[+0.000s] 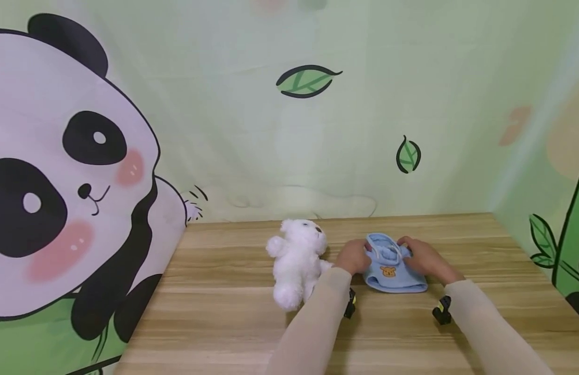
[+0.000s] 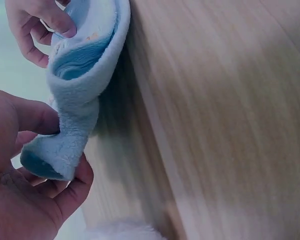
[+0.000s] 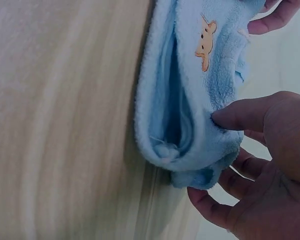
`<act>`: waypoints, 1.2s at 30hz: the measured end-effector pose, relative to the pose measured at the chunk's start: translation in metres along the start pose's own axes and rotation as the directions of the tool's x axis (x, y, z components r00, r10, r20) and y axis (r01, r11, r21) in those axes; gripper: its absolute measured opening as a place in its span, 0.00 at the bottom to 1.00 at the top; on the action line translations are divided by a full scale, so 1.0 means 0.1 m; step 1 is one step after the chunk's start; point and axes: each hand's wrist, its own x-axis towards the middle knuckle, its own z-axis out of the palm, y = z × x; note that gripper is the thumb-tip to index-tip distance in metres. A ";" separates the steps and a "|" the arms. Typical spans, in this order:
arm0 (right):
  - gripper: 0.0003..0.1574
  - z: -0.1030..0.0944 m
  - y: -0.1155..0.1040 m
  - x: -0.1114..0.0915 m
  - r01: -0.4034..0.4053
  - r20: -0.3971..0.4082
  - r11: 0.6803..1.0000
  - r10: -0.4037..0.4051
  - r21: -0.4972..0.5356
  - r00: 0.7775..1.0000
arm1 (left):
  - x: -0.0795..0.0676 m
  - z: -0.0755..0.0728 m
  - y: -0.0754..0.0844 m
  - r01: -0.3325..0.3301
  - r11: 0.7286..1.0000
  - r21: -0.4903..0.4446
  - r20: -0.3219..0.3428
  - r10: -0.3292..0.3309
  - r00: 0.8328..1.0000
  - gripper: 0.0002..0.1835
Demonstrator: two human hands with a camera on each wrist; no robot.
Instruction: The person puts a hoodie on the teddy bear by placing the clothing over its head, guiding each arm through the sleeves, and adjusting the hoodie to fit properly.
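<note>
Behind everything we see the panda-printed wall (image 1: 233,120), and before it the wooden table (image 1: 214,333). On the table lies the white plush toy (image 1: 296,260). To its right, between the two hands, is the blue garment (image 1: 402,268), at or just above the wood. We judge it light, soft and floppy, not slippery and hardly fragile; the two sleeve sides seem good places to hold, since the middle may sag. The left hand (image 1: 354,257) grips one sleeve; the right hand (image 1: 425,256) pinches the opposite side, thumb on the front. The head view alone shows the whole plush toy; the left wrist view shows the sleeve's hollow end. Only the right wrist view reveals, inside the hem, a small pale tuft (image 3: 165,151), perhaps a label; we cannot tell.
</note>
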 end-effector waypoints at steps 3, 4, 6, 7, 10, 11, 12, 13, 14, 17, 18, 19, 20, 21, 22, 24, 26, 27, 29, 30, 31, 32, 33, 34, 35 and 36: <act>0.25 -0.03 -0.01 -0.01 0.009 -0.012 1.000 -0.009 0.002 1.000 | 0.00 -0.05 0.01 -0.006 1.000 0.005 0.002 0.006 1.000 0.13; 0.25 -0.04 -0.02 -0.02 0.014 -0.021 1.000 -0.014 0.008 1.000 | -0.01 -0.07 0.01 -0.005 1.000 0.006 0.003 0.005 1.000 0.12; 0.23 -0.06 -0.03 -0.03 0.041 -0.046 0.999 -0.040 0.008 0.998 | 0.03 -0.04 -0.02 -0.024 1.000 0.009 -0.023 0.024 0.999 0.12; 0.22 -0.08 -0.04 -0.04 0.052 -0.056 0.999 -0.052 0.011 0.997 | 0.02 -0.06 -0.02 -0.027 1.000 0.008 -0.027 0.028 0.999 0.12; 0.19 -0.13 -0.06 -0.07 0.070 -0.087 0.997 -0.069 0.012 0.994 | 0.01 -0.09 -0.01 -0.039 0.999 -0.002 -0.046 0.039 0.998 0.13; 0.18 -0.16 -0.08 -0.08 0.070 -0.092 0.997 -0.068 0.012 0.993 | 0.01 -0.10 -0.01 -0.042 0.999 -0.006 -0.055 0.042 0.998 0.14; 0.18 -0.18 -0.10 -0.09 0.065 -0.092 0.998 -0.063 0.013 0.994 | -0.04 -0.18 0.03 -0.028 1.000 -0.014 -0.041 0.028 0.999 0.14; 0.17 -0.21 -0.11 -0.09 0.059 -0.094 0.998 -0.058 0.014 0.994 | -0.04 -0.19 0.04 -0.027 1.000 -0.013 -0.051 0.026 0.998 0.15; 0.17 -0.23 -0.13 -0.09 0.054 -0.095 0.998 -0.053 0.012 0.994 | -0.04 -0.20 0.05 -0.024 1.000 -0.016 -0.061 0.023 0.998 0.15; 0.17 -0.31 -0.20 -0.11 0.042 -0.103 0.999 -0.041 0.012 0.994 | -0.07 -0.28 0.10 -0.012 1.000 -0.015 -0.080 0.010 0.997 0.16; 0.17 -0.33 -0.22 -0.11 0.046 -0.113 0.999 -0.046 0.005 0.993 | -0.08 -0.31 0.12 -0.009 1.000 -0.017 -0.085 0.008 0.996 0.17; 0.16 -0.36 -0.24 -0.12 0.045 -0.123 0.999 -0.044 -0.001 0.991 | -0.09 -0.34 0.13 -0.010 1.000 -0.017 -0.091 0.008 0.996 0.17; 0.16 -0.38 -0.26 -0.12 0.050 -0.136 0.999 -0.051 -0.010 0.989 | -0.10 -0.38 0.15 -0.015 1.000 -0.017 -0.100 0.014 0.995 0.18; 0.16 -0.41 -0.28 -0.13 0.053 -0.148 0.998 -0.055 -0.014 0.987 | -0.11 -0.41 0.16 -0.022 1.000 -0.016 -0.108 0.020 0.994 0.18; 0.16 -0.44 -0.29 -0.13 0.059 -0.159 0.998 -0.061 -0.018 0.985 | -0.12 -0.45 0.17 -0.030 0.999 -0.015 -0.119 0.028 0.993 0.19; 0.16 -0.49 -0.33 -0.15 0.071 -0.178 0.997 -0.075 -0.030 0.981 | -0.15 -0.52 0.20 -0.055 0.998 -0.024 -0.142 0.051 0.989 0.18; 0.17 -0.55 -0.36 -0.16 0.080 -0.192 0.996 -0.085 -0.036 0.978 | -0.18 -0.59 0.22 -0.074 0.997 -0.038 -0.163 0.066 0.984 0.18; 0.17 -0.58 -0.39 -0.17 0.083 -0.196 0.996 -0.088 -0.035 0.977 | -0.20 -0.64 0.23 -0.083 0.995 -0.046 -0.168 0.074 0.983 0.18; 0.18 -0.64 -0.44 -0.19 0.085 -0.205 0.996 -0.091 -0.036 0.975 | -0.24 -0.72 0.26 -0.104 0.993 -0.053 -0.176 0.093 0.980 0.17; 0.18 -0.67 -0.46 -0.20 0.086 -0.211 0.996 -0.091 -0.035 0.973 | -0.26 -0.76 0.27 -0.110 0.992 -0.057 -0.178 0.099 0.979 0.18; 0.19 -0.70 -0.49 -0.21 0.089 -0.215 0.996 -0.094 -0.032 0.972 | -0.29 -0.81 0.28 -0.114 0.992 -0.060 -0.180 0.102 0.978 0.18; 0.19 -0.72 -0.52 -0.22 0.094 -0.218 0.995 -0.097 -0.024 0.971 | -0.32 -0.86 0.29 -0.122 0.991 -0.054 -0.185 0.110 0.977 0.18; 0.19 -0.75 -0.55 -0.23 0.099 -0.220 0.995 -0.101 -0.018 0.970 | -0.35 -0.91 0.30 -0.126 0.991 -0.048 -0.192 0.115 0.975 0.18; 0.19 -0.77 -0.58 -0.23 0.105 -0.221 0.994 -0.105 -0.012 0.970 | -0.38 -0.96 0.31 -0.129 0.991 -0.042 -0.201 0.118 0.973 0.18; 0.19 -0.78 -0.62 -0.24 0.116 -0.223 0.993 -0.114 -0.006 0.968 | -0.42 -1.02 0.31 -0.131 0.991 -0.038 -0.211 0.121 0.970 0.18; 0.19 -0.80 -0.65 -0.25 0.128 -0.225 0.992 -0.124 0.002 0.966 | -0.45 -1.07 0.32 -0.135 0.991 -0.028 -0.223 0.125 0.967 0.19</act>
